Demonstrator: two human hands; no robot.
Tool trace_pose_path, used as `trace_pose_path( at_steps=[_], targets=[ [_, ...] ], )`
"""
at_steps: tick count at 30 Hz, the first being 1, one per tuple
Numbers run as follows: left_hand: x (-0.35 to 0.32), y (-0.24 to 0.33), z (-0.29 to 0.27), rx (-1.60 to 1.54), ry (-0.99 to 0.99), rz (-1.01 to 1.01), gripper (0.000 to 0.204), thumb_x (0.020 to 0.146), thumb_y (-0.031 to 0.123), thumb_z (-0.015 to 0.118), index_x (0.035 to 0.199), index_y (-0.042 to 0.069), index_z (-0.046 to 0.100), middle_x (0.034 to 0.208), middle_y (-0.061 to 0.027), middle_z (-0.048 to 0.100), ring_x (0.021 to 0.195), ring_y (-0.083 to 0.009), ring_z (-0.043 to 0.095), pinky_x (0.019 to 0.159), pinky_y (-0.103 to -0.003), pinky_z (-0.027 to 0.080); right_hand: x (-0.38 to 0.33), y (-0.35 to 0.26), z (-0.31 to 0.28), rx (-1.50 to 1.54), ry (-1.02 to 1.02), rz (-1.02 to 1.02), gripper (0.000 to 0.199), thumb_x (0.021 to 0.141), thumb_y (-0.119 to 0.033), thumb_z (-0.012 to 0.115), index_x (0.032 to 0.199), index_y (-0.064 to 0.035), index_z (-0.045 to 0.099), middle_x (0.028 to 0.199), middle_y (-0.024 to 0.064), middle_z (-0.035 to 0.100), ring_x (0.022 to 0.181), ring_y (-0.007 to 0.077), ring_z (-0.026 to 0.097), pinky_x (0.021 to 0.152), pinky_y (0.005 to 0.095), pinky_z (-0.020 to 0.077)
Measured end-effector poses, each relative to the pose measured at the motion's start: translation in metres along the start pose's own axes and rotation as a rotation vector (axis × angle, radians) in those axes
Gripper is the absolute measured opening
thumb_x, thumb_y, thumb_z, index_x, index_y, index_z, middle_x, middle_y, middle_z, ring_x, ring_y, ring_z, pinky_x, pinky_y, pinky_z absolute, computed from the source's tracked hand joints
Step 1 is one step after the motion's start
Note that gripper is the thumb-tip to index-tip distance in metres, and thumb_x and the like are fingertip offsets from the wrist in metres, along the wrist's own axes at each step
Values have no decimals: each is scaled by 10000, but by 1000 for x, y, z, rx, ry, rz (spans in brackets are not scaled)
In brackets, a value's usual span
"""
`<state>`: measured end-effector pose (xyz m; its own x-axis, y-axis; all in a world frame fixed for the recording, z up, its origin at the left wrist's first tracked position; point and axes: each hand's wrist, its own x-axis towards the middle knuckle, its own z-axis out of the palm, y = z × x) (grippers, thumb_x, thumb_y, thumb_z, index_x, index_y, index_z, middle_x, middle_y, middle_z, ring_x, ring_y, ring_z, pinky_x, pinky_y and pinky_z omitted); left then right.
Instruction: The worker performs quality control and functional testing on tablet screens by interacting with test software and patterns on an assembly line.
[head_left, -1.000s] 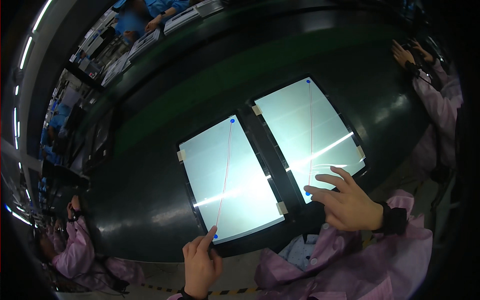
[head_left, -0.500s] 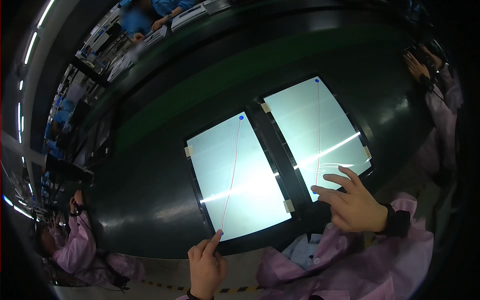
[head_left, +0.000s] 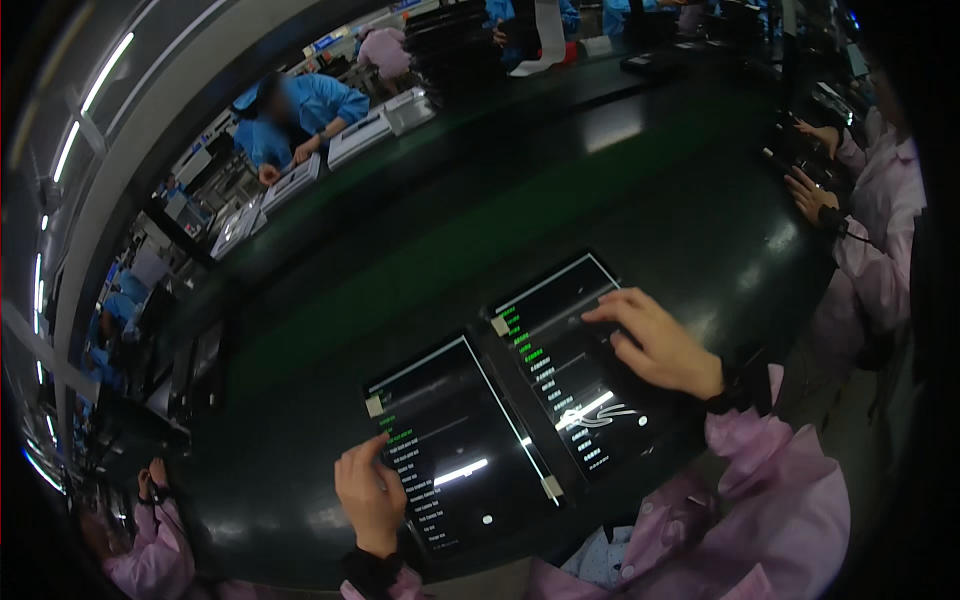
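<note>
Two flat tablet-like screens lie side by side on the dark green work surface. Both displays are black with a column of green and white text lines. My left hand (head_left: 370,492) is at the left edge of the left tablet (head_left: 465,425), its index finger reaching to the text list and the other fingers bent. Over the upper right part of the right tablet (head_left: 548,305) is my right hand (head_left: 660,345), fingers stretched and apart. Neither hand holds anything. Pieces of beige tape (head_left: 501,327) stick to the tablets' edges. Whether the fingertips touch the glass is unclear.
The dark green work surface (head_left: 420,240) stretches beyond the tablets. Across it, a person in blue (head_left: 345,100) works by pale flat trays (head_left: 360,138). A stack of black trays (head_left: 455,55) stands at the far edge. Co-workers in pink are at right (head_left: 880,240) and lower left (head_left: 150,545).
Both displays have switched from white with a red line and blue dots to black with text lists. My hands have moved from the tablets' lower ends up to the lists. The view has shifted.
</note>
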<state>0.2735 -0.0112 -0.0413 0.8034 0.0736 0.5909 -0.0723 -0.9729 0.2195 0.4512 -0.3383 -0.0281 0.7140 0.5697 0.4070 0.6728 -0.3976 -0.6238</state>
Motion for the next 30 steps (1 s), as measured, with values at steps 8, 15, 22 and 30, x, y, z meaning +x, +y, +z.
trace_pose_path(
  at_steps=[8, 15, 22, 30],
  targets=[
    [-15, -11, 5, -157, 33, -152, 366, 700, -89, 475, 1037, 22, 566, 980, -99, 652, 916, -299, 561, 831, -377, 421, -7, 2, 6, -95, 66, 2, 290, 791, -60, 562, 1078, -57, 604, 1181, 180, 527, 1084, 352, 505, 938, 405, 419],
    [-10, -10, 8, -125, 28, -82, 382, 686, -86, 487, 1043, 30, 557, 972, -54, 679, 905, -273, 559, 840, -367, 410, -6, -1, 5, -137, 59, 20, 250, 790, -56, 552, 1032, -49, 614, 1093, 153, 574, 1094, 338, 500, 927, 417, 417],
    [-2, -18, -7, -226, 133, -167, 313, 722, -53, 467, 1016, 6, 556, 959, -106, 641, 938, -283, 558, 882, -376, 403, 1, 0, -9, -111, 122, -50, 246, 811, -93, 549, 1036, 1, 582, 1060, 166, 572, 1093, 323, 502, 916, 399, 418],
    [76, 14, 37, -203, -292, 47, 384, 756, -10, 528, 1135, 42, 562, 1130, -169, 550, 1116, -359, 466, 977, -423, 379, 59, 21, 20, -115, -261, -212, 391, 807, -106, 532, 1172, 32, 496, 1194, 233, 505, 1148, 375, 464, 987, 422, 384]
  ],
)
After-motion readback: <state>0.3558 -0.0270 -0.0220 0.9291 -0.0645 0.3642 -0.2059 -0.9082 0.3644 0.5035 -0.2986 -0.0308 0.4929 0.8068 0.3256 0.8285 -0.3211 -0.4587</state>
